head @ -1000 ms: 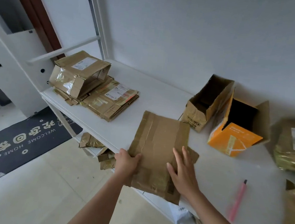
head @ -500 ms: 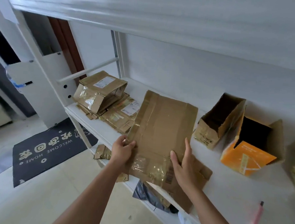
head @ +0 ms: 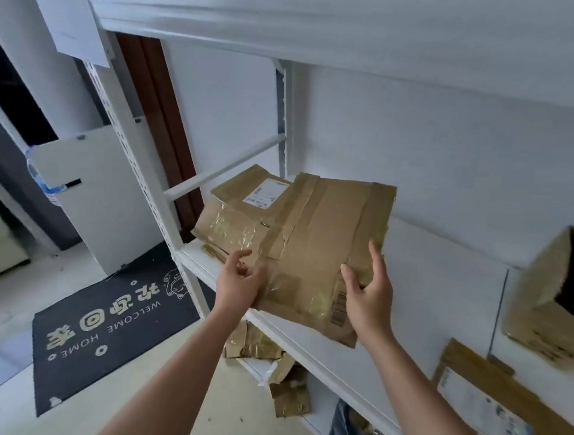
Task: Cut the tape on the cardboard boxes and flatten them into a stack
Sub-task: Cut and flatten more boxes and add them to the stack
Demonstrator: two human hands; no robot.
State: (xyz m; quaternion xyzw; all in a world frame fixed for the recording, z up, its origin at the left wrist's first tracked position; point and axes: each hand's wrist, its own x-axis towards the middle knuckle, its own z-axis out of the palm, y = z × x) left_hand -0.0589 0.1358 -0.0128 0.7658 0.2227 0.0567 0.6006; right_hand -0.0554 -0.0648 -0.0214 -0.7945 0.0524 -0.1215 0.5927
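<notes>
White shelf (head: 445, 281), flattened box (head: 324, 244) between gripping left hand (head: 239, 282), right hand (head: 368, 296), above stack (head: 241, 210)

- Soft, even daylight; faint shadows only.
- Glare glints off tape (head: 233, 228) on cardboard.
- Upper shelf (head: 328, 18) smeared by motion blur.
- Wide-angle bending at frame edges.
</notes>
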